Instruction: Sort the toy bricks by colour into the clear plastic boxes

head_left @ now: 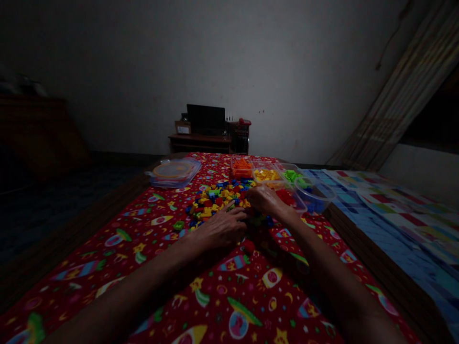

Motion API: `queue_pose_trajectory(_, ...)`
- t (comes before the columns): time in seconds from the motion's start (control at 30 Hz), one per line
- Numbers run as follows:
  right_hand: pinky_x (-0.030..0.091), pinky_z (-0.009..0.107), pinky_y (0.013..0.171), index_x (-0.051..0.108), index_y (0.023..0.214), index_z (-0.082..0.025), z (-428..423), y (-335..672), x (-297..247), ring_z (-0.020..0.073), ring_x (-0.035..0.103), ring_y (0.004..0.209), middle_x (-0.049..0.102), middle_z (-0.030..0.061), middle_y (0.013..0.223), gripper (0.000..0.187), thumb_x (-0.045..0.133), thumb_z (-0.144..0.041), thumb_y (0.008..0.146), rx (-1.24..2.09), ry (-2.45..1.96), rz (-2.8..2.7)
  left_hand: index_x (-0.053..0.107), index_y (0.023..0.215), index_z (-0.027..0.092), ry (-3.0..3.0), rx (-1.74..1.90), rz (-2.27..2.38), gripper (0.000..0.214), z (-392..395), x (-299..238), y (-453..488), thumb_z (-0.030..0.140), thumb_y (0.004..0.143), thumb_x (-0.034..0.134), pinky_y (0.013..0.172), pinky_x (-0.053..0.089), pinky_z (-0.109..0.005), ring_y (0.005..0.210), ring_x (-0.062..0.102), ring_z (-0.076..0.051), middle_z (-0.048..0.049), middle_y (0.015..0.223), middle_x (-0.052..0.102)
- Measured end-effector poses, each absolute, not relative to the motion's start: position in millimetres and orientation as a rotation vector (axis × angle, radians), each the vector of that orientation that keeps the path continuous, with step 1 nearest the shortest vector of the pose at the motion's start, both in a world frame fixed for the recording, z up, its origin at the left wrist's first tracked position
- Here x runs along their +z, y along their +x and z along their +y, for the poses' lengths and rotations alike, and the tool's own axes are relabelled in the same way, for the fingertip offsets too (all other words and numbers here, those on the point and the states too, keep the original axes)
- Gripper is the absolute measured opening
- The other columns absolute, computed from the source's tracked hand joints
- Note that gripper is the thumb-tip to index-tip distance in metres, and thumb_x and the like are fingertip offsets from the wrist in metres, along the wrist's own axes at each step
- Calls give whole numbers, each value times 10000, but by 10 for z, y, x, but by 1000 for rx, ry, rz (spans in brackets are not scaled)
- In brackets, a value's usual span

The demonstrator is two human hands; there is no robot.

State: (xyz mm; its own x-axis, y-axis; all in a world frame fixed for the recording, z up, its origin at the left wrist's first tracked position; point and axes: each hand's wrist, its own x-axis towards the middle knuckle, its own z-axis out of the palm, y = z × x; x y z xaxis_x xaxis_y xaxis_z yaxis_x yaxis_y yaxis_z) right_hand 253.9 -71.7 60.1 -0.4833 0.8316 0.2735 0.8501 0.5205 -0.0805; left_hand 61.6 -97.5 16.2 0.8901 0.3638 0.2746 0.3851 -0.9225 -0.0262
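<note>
A mixed pile of small plastic building bricks (pixel 215 198), in yellow, blue, red and green, lies on the red tablecloth. My left hand (pixel 225 227) rests at the pile's near edge, fingers stretched forward and somewhat apart, seemingly holding nothing. At the pile's right side, my right hand (pixel 265 199) bends down with its fingers drawn together. Its fingertips are in shadow, so anything in them is hidden. Just behind that hand is a clear box with red bricks (pixel 285 197). A single green brick (pixel 178 225) lies apart on the left, and a red piece (pixel 248 246) sits nearer me.
Clear containers beyond the pile hold orange bricks (pixel 242 165), yellow bricks (pixel 266 175) and green bricks (pixel 292 177). A round clear tub (pixel 315 191) with blue contents stands at the right edge. Stacked clear lids (pixel 174 173) lie on the left. A monitor (pixel 206 118) stands by the wall.
</note>
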Motion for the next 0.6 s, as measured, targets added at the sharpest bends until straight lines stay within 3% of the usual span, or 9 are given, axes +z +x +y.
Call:
queue_pose_trajectory(0.13,213,237,525,686,806,-120,-734,2473,538,83,370,537,593,25,659,174,524,-147,864,20,-1360,-2588,731,906,220,-3258,-667,-675,214,-735,322,371,223,889,517,961,447,-283,1101,594,-186,-69,1191,652)
queue_pose_trajectory(0.3,262,225,593,663,942,-139,-774,2437,431,103,458,671,599,41,787,192,563,-301,911,5,-1197,-2597,747,923,192,-3253,-919,-1141,261,-509,521,-41,308,838,530,905,484,-310,1052,630,-223,-75,1147,688)
queue_pose_trajectory(0.43,282,231,615,648,961,-155,-804,2347,362,117,478,724,593,57,871,170,586,-300,895,-66,-1202,-2655,733,960,190,-3023,-704,-1473,276,-382,491,-233,338,780,584,809,495,-311,909,652,-228,-58,994,714)
queue_pose_trajectory(0.6,269,249,571,655,880,-151,-826,2286,319,118,449,635,588,57,780,166,524,-248,913,-165,-1365,-2612,725,967,194,-2900,-399,-1272,250,-331,266,-161,337,778,645,831,447,-319,939,600,-234,-72,959,675)
